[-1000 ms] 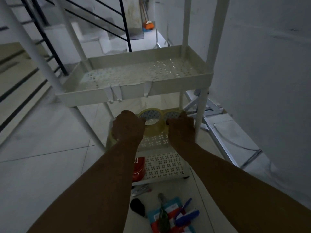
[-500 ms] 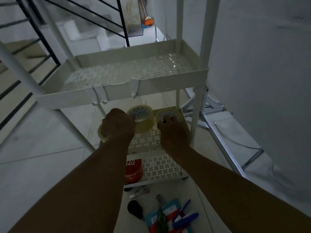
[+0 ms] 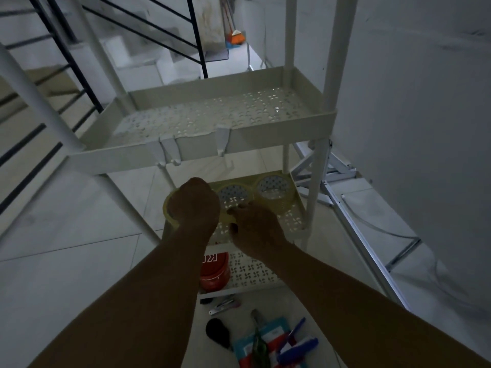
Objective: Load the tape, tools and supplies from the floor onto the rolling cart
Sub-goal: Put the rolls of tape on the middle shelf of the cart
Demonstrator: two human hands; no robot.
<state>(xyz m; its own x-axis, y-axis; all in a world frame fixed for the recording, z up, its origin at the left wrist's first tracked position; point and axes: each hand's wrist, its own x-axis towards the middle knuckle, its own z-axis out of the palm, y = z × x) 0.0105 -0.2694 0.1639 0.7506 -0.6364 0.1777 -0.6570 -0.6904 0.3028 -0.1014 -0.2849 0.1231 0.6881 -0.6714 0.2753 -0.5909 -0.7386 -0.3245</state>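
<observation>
The white rolling cart has an empty perforated top shelf [image 3: 212,115]. On its middle shelf [image 3: 293,216] two yellowish tape rolls lie flat: one at the right [image 3: 273,187] and one in the middle [image 3: 233,193]. My left hand [image 3: 194,205] is a fist shut on a third tape roll [image 3: 168,208] at the shelf's left end. My right hand [image 3: 255,227] holds nothing, with its fingertips at the middle roll's near rim. A red container [image 3: 214,272] sits on the bottom shelf. On the floor lie metal clippers [image 3: 224,305], a black object [image 3: 218,332], a teal packet [image 3: 265,341] and blue pens [image 3: 297,346].
A white wall stands close on the right, with a folded white metal frame [image 3: 345,208] on the floor beside it. Stairs with a black railing [image 3: 66,65] rise at the left. An orange item [image 3: 236,37] lies far down the hallway. Pale floor tiles [image 3: 66,248] spread to the left.
My right hand let go of the right tape roll and drew back toward me; that roll now lies flat on the middle shelf. My left hand stays closed on the left roll.
</observation>
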